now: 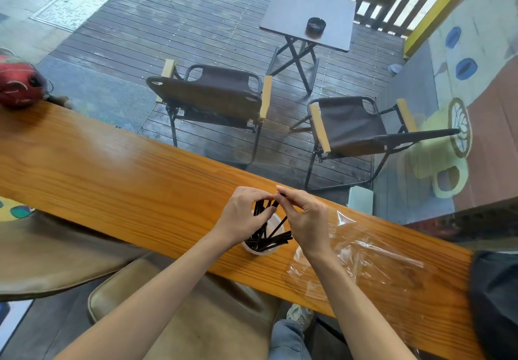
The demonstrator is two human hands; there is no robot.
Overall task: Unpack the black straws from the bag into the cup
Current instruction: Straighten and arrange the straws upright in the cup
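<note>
Already mostly in: straws (269, 237) bunched in cup (259, 250), leaning and fanned, some ends spilling over rim toward 3 o'clock. Cup at centre of counter (112, 169), directly under both hands.

Left hand (241, 214) curled around upper ends of bunch at 10 o'clock of cup, fingers closed on several straws. Right hand (301, 219) at 2 o'clock, thumb and forefinger pinching tip of one straw, rest of fingers loosely bent.

Probably gathering and settling last straws. Best done by keeping left grip loose enough for straws to slide, steering pinched straw down along inner wall, then nudging fanned ends upright. Worth avoiding sideways pull: cup looks light and could tip toward 3 o'clock where straws overhang.

Bag (361, 258) lying flat at 4 o'clock of cup, just beside it, seemingly emptied, though glare hides part of inside.

Straws: thin, stiff, matte black, straight. Cup: small, white, round, smooth, likely paper or plastic. Bag: clear crinkled film, glossy highlights, creased and limp. Counter: long varnished wooden plank, orange-brown, strong grain, shiny.

Beyond glass at 12 o'clock: two folding chairs (213, 93), small table (308, 12) with ashtray (316, 25), wet decking.
</note>
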